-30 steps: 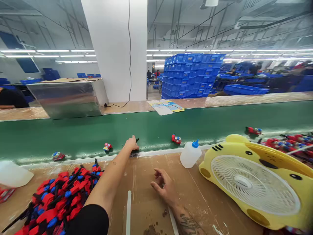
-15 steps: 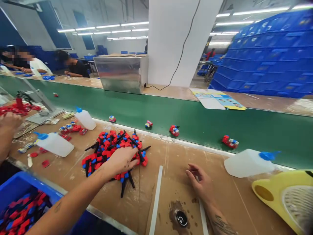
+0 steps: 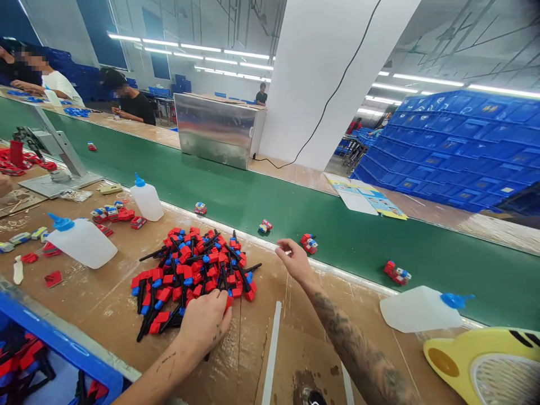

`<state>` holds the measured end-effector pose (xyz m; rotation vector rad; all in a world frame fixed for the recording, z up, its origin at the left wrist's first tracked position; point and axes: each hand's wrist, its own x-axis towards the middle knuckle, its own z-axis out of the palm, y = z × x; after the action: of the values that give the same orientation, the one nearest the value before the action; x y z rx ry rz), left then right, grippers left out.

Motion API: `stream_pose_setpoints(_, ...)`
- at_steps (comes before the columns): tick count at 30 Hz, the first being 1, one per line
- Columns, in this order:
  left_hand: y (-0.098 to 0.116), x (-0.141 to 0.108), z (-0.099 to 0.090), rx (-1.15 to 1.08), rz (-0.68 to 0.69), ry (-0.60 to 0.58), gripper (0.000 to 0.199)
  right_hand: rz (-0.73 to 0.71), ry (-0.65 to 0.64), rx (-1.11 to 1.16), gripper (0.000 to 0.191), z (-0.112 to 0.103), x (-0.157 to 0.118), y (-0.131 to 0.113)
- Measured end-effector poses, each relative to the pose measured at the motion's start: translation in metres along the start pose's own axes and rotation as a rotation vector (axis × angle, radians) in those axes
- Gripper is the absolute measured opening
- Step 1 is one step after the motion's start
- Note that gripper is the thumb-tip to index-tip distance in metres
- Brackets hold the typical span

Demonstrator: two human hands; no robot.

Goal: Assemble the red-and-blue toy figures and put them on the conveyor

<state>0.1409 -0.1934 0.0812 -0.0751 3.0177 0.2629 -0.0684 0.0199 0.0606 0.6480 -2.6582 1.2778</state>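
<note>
My left hand [image 3: 206, 319] is closed at the front edge of a pile of red, blue and black plastic toy parts [image 3: 194, 264]. A red bit [image 3: 229, 302] shows at its fingertips and a black tip sticks out below the palm, so it grips one of these parts. My right hand [image 3: 295, 261] hovers by the near edge of the green conveyor belt [image 3: 228, 188], fingers loosely bent and apart, nothing seen in them. Closest to it on the belt are a small toy vehicle [image 3: 265, 226] and a red, white and blue one [image 3: 309, 243].
White squeeze bottles with blue caps stand left [image 3: 86, 244] and lie right [image 3: 422, 309]. A blue bin [image 3: 63, 332] of similar parts is at lower left, a yellow fan-like device [image 3: 459, 360] at lower right. A dark round pot [image 3: 314, 396] sits at the bottom. Co-workers sit across the belt.
My right hand has moved up and left, from the table to the belt's edge. My left hand has drawn back toward me and closed on a part. The camera view has tilted.
</note>
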Motion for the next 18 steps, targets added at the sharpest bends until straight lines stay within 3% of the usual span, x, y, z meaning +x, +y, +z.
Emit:
stream_pose_setpoints(3, 0.008, -0.007, 0.000, -0.099, 0.151, -0.017, 0.020, 0.049, 0.047, -0.112, 0.046, 0.024, 0.052, 0.014)
stream_pose_setpoints(5, 0.016, -0.010, 0.009, -0.108, 0.323, -0.030, 0.015, 0.059, 0.064, -0.162, 0.058, 0.040, 0.073, 0.023)
stream_pose_setpoints(8, 0.027, -0.012, 0.031, -0.034, 0.577, 0.017, 0.003, 0.077, 0.051, -0.222, 0.061, 0.055, 0.089, 0.032)
stream_pose_setpoints(10, 0.030, -0.013, 0.046, 0.002, 0.657, 0.059, 0.010, 0.089, 0.043, -0.236, 0.053, 0.058, 0.093, 0.034)
stream_pose_setpoints(14, 0.025, -0.019, 0.062, -0.036, 0.687, 0.078, 0.013, 0.045, 0.024, -0.150, 0.042, 0.045, 0.083, 0.030)
stream_pose_setpoints(16, 0.025, -0.022, 0.060, -0.106, 0.593, 0.084, 0.029, -0.012, -0.004, -0.067, 0.044, 0.033, 0.063, 0.025)
stream_pose_setpoints(18, 0.028, -0.022, 0.053, -0.170, 0.409, 0.053, 0.036, -0.095, -0.010, 0.096, 0.045, 0.020, 0.030, 0.019)
